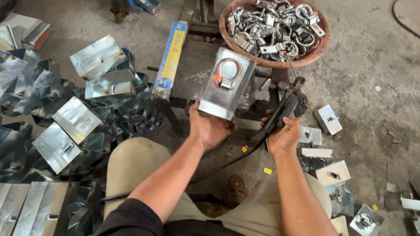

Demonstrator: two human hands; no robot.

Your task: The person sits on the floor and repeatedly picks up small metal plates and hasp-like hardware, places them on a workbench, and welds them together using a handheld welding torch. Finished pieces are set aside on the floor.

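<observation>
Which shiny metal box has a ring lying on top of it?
The metal box held up in the left hand. A silver ring lies on its face; the boxes piled on the floor carry no ring.

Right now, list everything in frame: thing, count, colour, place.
Metal plate with ring: one, silver, held upright at centre.
Welding torch: one, black, centre right.
Basket of ring clamps: one, reddish, top centre.
Folded sheet parts: many, silver, piled left.
Small plates: several, silver, floor right.
Long box: one, blue and yellow, upper centre.
Left hand: grips the plate's lower edge.
Right hand: grips the torch.
</observation>
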